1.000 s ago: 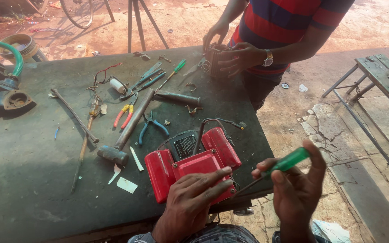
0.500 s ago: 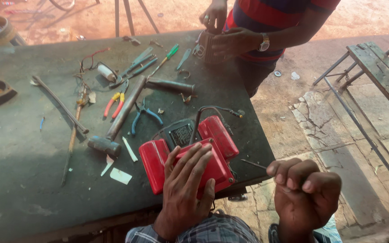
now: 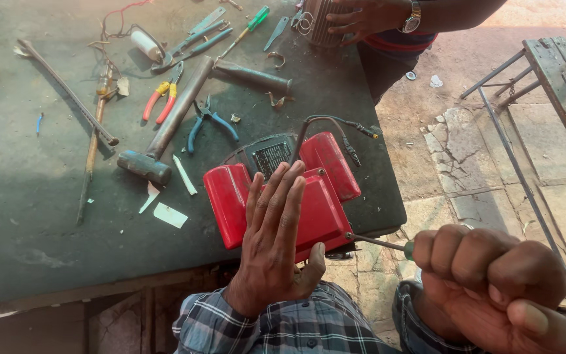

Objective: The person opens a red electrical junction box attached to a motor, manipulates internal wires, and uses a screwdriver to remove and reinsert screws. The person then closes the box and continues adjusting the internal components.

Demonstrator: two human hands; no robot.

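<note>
A red plastic device casing (image 3: 230, 200) with a black panel and two black leads lies at the near edge of the dark workbench (image 3: 27, 196). My left hand (image 3: 276, 239) rests flat on top of it, fingers spread. My right hand (image 3: 492, 282) is closed around a green-handled screwdriver (image 3: 381, 244). Its thin shaft points left and the tip meets the casing's near right corner.
A hammer (image 3: 158, 134), blue-handled pliers (image 3: 207, 121), red-and-yellow pliers (image 3: 158, 101), a long metal rod (image 3: 67, 92) and a green screwdriver (image 3: 250, 23) lie on the bench. Another person's hand (image 3: 361, 16) holds a metal part at the far edge. A metal frame (image 3: 551, 85) stands at right.
The view has tilted down and closer. My right hand turned its grip and brought the screwdriver tip to the casing's corner. My left hand stays pressed on the casing.
</note>
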